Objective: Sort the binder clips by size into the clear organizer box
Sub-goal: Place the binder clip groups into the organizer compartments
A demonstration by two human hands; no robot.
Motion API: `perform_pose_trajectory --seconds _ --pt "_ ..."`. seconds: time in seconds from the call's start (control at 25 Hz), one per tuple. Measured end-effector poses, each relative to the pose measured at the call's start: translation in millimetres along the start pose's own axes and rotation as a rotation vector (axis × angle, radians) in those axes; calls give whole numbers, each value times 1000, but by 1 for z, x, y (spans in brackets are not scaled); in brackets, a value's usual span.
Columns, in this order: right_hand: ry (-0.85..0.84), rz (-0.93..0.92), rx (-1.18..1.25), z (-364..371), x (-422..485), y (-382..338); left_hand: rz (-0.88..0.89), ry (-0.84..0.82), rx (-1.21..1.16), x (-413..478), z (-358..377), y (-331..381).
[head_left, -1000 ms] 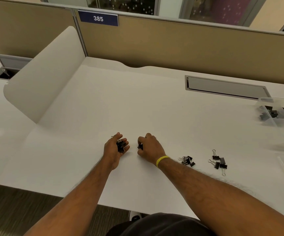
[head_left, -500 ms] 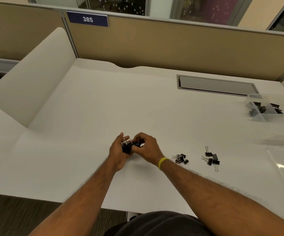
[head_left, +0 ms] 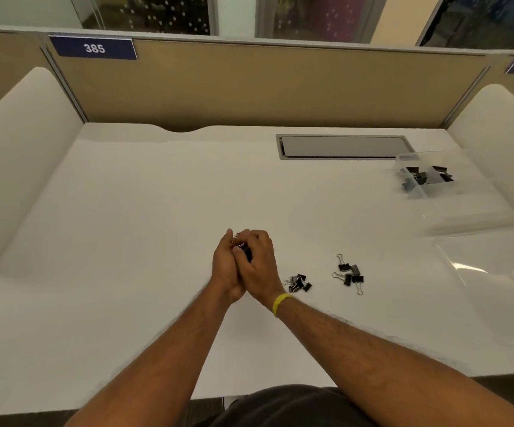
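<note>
held binder clips [head_left: 244, 251]: a small bunch of black clips, mostly hidden, enclosed between the two hands over the near middle of the white table [head_left: 157, 226]. whether the hands rest on the surface cannot be told.

left hand [head_left: 223, 268]: grip curled round the bunch from the left. right hand [head_left: 260, 268]: grip curled over the same bunch from the right, pressed against the left hand; a yellow wristband [head_left: 280, 304] sits on its wrist.

small clip pile [head_left: 299, 282]: loose black clips on the table, just right of the right wrist. larger clip pile [head_left: 349, 274]: black clips with wire handles splayed, further right, apart from the first pile.

clear organizer box [head_left: 410, 157]: far right of the table, well apart from the hands. sorted clips [head_left: 425, 177] lie at its far end; the dividers are too faint to tell the compartment.

grey hatch [head_left: 345, 147]: set in the table, left of the box.
</note>
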State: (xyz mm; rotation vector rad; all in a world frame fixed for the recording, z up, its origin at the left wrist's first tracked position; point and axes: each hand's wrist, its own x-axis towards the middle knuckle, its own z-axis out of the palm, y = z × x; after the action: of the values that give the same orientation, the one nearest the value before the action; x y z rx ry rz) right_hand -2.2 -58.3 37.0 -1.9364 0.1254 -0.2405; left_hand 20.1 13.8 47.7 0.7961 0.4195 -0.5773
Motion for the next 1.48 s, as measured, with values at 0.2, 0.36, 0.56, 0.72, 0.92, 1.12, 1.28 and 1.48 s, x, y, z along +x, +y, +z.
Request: perform_pose_trajectory --seconds 0.2,0.36,0.56,0.72,0.92,1.12,1.28,1.48 --pt "190 67 127 -43 4 9 -29 -129 37 4 55 -25" --pt "289 170 177 -88 4 28 -32 -235 160 8 95 -55" --pt "438 351 311 -149 11 56 -18 -310 297 27 137 -103" --pt "543 422 446 -200 15 79 -47 -357 386 39 177 -139" --pt "643 532 778 -263 36 109 -15 -340 419 58 225 -169" --pt "652 566 1074 -328 55 123 82 -268 537 86 260 -189" --pt "624 563 1087 -377 76 138 145 -246 682 114 284 -201" --pt "691 533 985 -443 116 153 213 -264 869 145 322 -207"
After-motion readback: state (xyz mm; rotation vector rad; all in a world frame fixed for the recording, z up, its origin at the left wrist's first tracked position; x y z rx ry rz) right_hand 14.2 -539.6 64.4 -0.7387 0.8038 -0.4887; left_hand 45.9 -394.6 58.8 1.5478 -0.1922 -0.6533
